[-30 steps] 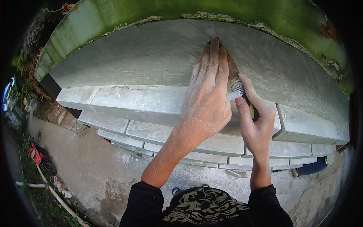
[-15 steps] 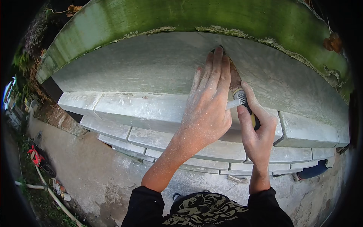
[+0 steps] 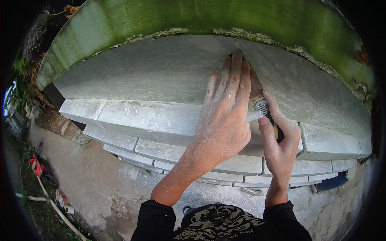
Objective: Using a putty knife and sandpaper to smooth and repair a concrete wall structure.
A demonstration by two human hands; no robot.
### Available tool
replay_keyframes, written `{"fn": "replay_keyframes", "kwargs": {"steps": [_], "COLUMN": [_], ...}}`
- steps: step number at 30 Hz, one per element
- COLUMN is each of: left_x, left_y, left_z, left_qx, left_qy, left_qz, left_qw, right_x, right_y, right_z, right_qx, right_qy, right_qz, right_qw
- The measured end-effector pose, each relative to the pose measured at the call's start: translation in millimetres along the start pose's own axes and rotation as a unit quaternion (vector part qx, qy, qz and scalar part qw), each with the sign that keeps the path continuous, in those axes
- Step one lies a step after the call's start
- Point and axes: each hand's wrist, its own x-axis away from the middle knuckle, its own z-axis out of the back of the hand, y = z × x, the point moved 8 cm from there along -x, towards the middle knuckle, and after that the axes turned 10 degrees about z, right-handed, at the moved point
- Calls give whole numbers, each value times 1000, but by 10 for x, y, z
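My right hand [image 3: 281, 138] is closed around the black-and-yellow handle [image 3: 263, 107] of a flat-bladed scraper. Its brownish metal blade [image 3: 256, 86] lies against a smooth grey concrete slope [image 3: 161, 66]. Dusty with white powder, my left hand [image 3: 227, 106] is stretched flat over the blade, its fingers together near the far tip and hiding most of the metal. A short white tube-like shape [image 3: 254, 116] sticks out from the left hand toward the handle; I cannot tell whether it is a wrapped thumb or a separate piece.
A green-stained curved wall [image 3: 181, 16] rises beyond the slope. Nearer me, rows of pale blocks [image 3: 150, 116] step down like stairs to a concrete floor [image 3: 96, 172]. A red motorbike [image 3: 38, 166] and small pots [image 3: 64, 203] stand at far left.
Both hands and the scraper have slid slightly to the right and a little toward me along the slope. The grip looks the same.
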Motion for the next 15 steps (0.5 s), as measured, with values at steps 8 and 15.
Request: {"fn": "replay_keyframes", "kwargs": {"steps": [8, 15], "left_x": [-96, -109], "left_y": [-20, -23], "left_z": [81, 106], "left_qx": [-11, -26], "left_qy": [-8, 23], "left_qz": [-13, -9], "left_qw": [1000, 999], "right_x": [-68, -171], "right_y": [-31, -105], "right_z": [1, -24], "right_qx": [-11, 11], "right_qy": [-9, -6], "right_qz": [-22, 53], "right_qw": [1000, 999]}}
